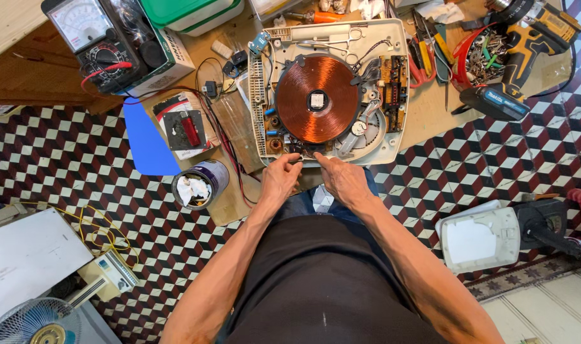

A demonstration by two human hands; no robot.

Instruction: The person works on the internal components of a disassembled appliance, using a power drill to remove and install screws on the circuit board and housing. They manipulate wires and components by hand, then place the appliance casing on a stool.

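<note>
opened induction cooker (332,89) sits on the desk (430,121), cover off, copper coil (317,99) bare. left hand (279,180) and right hand (342,180) both pinch at its near edge; can't tell what they grip. multimeter (99,41) far left of the cooker, drill (526,44) right. looks mid-repair, nothing reassembled.

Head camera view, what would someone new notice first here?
Most striking is the copper coil, a wide orange disc in the opened white cooker housing at top centre. The left hand and right hand meet at the housing's near edge. An analogue multimeter sits top left, a yellow cordless drill top right.
</note>
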